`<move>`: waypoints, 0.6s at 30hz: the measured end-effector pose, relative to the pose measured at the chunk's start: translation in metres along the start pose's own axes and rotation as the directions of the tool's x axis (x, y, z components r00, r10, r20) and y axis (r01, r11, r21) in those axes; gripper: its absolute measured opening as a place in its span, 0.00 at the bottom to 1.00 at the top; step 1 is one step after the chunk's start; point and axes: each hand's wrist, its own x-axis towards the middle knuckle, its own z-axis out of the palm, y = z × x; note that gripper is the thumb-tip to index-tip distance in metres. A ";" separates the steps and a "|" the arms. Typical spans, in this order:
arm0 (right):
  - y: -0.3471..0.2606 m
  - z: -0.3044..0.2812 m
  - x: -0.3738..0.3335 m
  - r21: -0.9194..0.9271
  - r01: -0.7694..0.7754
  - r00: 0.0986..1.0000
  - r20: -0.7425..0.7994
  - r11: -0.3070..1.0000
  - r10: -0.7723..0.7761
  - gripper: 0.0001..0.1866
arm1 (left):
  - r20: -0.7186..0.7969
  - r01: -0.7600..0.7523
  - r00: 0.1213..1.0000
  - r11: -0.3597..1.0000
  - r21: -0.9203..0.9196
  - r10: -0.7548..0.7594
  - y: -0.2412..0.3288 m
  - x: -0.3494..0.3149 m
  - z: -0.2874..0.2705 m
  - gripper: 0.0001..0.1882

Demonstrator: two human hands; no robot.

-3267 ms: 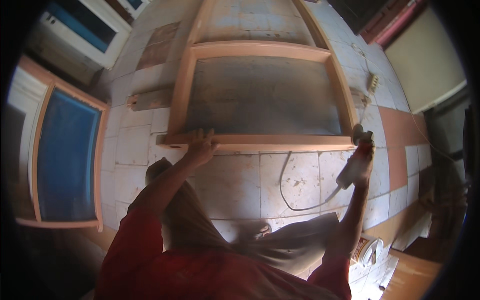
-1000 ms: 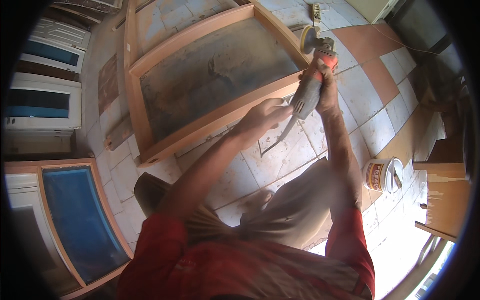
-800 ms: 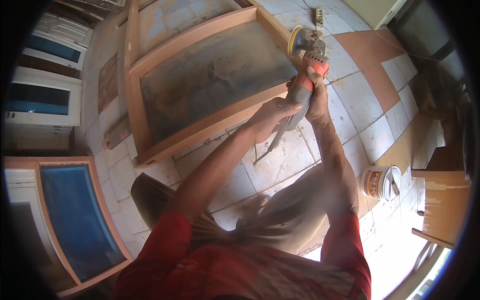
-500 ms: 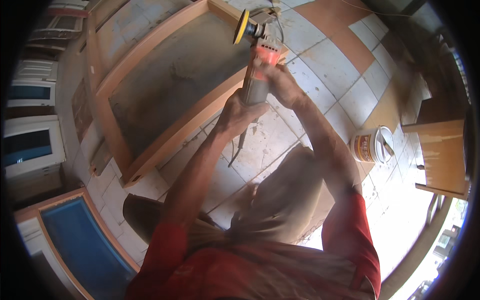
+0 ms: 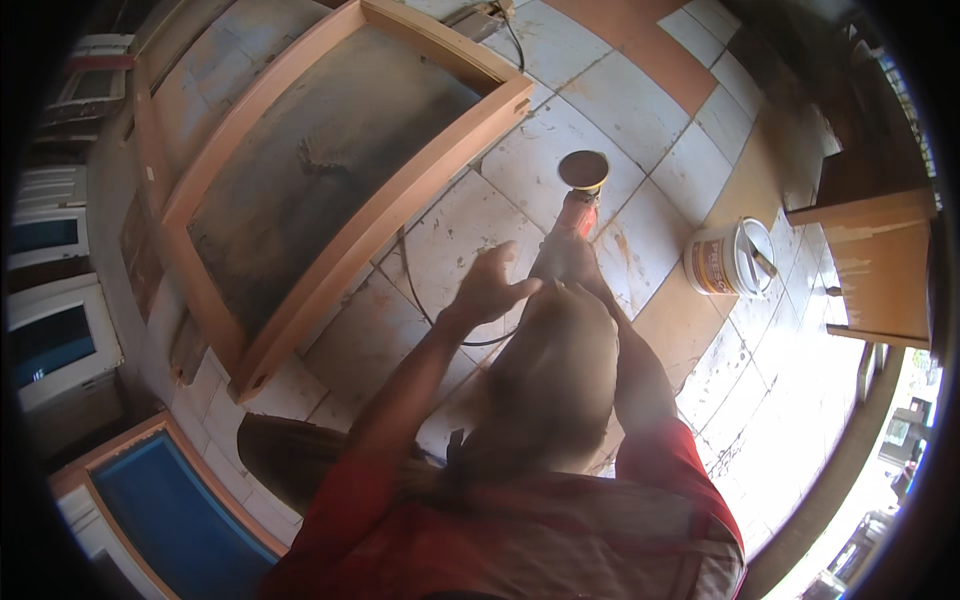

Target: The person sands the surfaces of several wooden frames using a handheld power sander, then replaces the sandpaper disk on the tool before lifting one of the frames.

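An angle grinder (image 5: 576,214) with a round sanding disc (image 5: 583,171) is low over the floor tiles beyond my raised knee, its disc face turned up toward me. My right hand (image 5: 566,256) is wrapped round its body, partly hidden by the knee and a little blurred. Left of it, my left hand (image 5: 490,287) is off the tool, fingers apart and nothing in it. A thin dark cord (image 5: 412,280) curves across the tiles beneath that hand. To the left lies a wooden frame (image 5: 385,222), its inside surface grey and dusty.
A white bucket (image 5: 712,262) with a brush-like tool across its top stands at the right. Beyond it is a wooden cabinet-like piece (image 5: 880,275). A blue-panelled wooden frame (image 5: 180,510) lies at lower left; white-framed panels (image 5: 65,340) line the left side.
The grinder has come down from above the wooden frame's corner to the tiles near my knee, with its disc turned upward. My left hand has let go of it.
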 end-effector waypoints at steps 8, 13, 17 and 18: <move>0.044 -0.090 0.045 0.423 -0.040 0.982 0.182 0.905 -0.042 0.18 | -0.540 0.237 0.815 0.728 0.644 0.212 -0.066 -0.073 -0.132 0.38; 0.058 -0.111 0.058 0.478 -0.016 0.974 0.208 0.878 -0.095 0.18 | -0.538 0.516 0.828 0.588 0.622 -0.158 -0.123 -0.105 -0.180 0.42; 0.053 -0.119 0.046 0.400 0.015 0.989 0.129 0.916 -0.073 0.21 | -0.538 0.585 0.801 0.537 0.608 -0.263 -0.151 -0.108 -0.177 0.42; 0.054 -0.125 0.040 0.428 0.015 0.988 0.135 0.904 -0.080 0.21 | -0.531 0.580 0.806 0.536 0.614 -0.262 -0.154 -0.107 -0.176 0.41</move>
